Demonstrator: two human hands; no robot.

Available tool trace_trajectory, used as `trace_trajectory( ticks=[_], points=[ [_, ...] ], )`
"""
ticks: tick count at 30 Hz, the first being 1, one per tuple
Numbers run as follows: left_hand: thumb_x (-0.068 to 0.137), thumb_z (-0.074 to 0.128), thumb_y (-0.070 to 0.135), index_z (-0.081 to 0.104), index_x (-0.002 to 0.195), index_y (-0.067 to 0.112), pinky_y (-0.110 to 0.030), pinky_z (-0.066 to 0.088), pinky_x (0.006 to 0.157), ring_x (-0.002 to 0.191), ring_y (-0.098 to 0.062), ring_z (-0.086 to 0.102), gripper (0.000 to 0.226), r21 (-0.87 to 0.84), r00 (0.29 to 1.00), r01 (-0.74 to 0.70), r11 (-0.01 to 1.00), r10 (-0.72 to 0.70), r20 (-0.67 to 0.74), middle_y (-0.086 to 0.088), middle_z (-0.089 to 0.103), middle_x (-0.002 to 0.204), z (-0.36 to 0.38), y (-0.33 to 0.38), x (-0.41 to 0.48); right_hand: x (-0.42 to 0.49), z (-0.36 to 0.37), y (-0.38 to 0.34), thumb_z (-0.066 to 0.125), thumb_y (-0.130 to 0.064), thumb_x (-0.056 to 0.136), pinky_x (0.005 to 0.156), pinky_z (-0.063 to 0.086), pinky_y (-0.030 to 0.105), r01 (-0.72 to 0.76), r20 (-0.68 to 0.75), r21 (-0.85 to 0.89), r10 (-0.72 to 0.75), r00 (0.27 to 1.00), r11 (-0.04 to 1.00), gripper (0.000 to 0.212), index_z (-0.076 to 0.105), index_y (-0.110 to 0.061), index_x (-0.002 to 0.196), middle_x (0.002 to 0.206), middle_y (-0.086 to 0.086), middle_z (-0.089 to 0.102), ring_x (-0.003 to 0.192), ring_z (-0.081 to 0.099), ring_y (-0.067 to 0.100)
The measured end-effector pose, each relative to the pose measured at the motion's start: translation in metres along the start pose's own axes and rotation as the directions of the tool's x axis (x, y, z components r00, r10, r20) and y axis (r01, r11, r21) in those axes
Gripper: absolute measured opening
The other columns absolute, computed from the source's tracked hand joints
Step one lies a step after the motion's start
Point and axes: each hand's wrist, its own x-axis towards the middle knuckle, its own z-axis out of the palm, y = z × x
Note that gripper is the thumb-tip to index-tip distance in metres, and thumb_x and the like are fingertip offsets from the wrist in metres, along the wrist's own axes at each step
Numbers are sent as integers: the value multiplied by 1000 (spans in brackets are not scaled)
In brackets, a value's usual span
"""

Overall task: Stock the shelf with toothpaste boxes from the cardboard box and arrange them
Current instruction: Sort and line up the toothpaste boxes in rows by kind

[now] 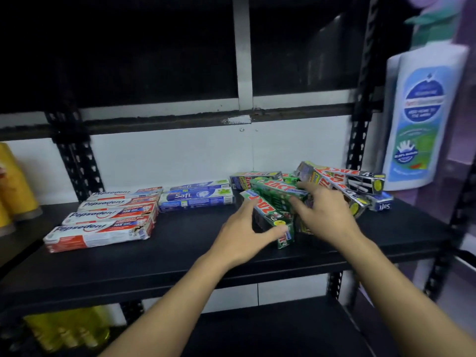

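- Spreading the left hand wide over the shelf — fingers nearly straight, thumb tip touching the near end of a green Zact box, forefinger lying beside its left edge; clasping nothing.
- Resting the right hand on the far part of that same box and on the Zact pile just behind it — fingers bending over the cartons, forefinger pointing up and left; gripping or merely touching: cannot tell through the blur.
- Lying slantwise, near end toward the front edge: the green Zact box, touching the pile.
- Leaning and crossing at the right of the shelf: the pile's green, red and dark cartons, none square to the edge.
- Lying just right of the pile: a single blue Safi box.
- Sitting in neat rows left of the pile: stacked Safi boxes at the rear, Pepsodent boxes further left and nearer the front.
- Standing beyond the right upright: a white bottle; standing at far left: yellow containers.
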Motion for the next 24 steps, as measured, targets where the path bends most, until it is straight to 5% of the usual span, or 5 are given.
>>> trace_trajectory(
  ticks=[2, 9, 15, 20, 24],
  points=[
    [61, 68, 80, 31, 140, 40, -33, 41, 107, 128, -6, 48, 96, 34, 1000, -14, 999, 14, 14, 19, 48, 141, 10, 7, 2, -3, 2, 0, 64, -47, 87, 77, 46, 31, 7, -18, 78, -6, 1000, 997, 49, 63, -21, 129, 96, 9, 74, 93, 67, 27],
    [59, 71, 64, 42, 142, 35, -27, 47, 101, 117, -2, 58, 92, 49, 999, 39, 998, -37, -33, 14, 64, 128, -2, -15, -2, -3, 26, -9, 55, -49, 94, 80, 49, 31, 123, 14, 161, -127, 992, 979, 42, 64, -28, 129, 107, 0, 74, 99, 67, 21],
    [69, 84, 31, 45, 136, 43, -10, 40, 93, 100, 23, 54, 78, -84, 996, 94, 992, -94, 1, 54, 53, 88, -19, -28, -8, -2, 49, -6, 46, -40, 99, 88, 49, 39, 161, 62, 226, -180, 982, 961, 33, 62, -35, 128, 88, -6, 75, 85, 66, 15],
    [60, 78, 46, 52, 137, 41, -29, 43, 108, 118, 8, 56, 81, -96, 997, 63, 993, -58, 51, 25, 57, 134, -21, -32, -8, -8, 52, 15, 46, -33, 100, 107, 37, 41, 260, 64, 16, -260, 963, 966, 30, 64, -29, 124, 111, -5, 72, 123, 55, 22],
    [53, 73, 56, 57, 132, 43, -30, 42, 111, 125, 1, 53, 81, -82, 999, 28, 996, -24, 43, 18, 39, 151, -14, -27, -5, -14, 46, 34, 49, -28, 98, 107, 39, 40, 316, 92, -102, -308, 947, 943, 26, 71, -18, 108, 121, -3, 68, 119, 57, 20]
  ],
)
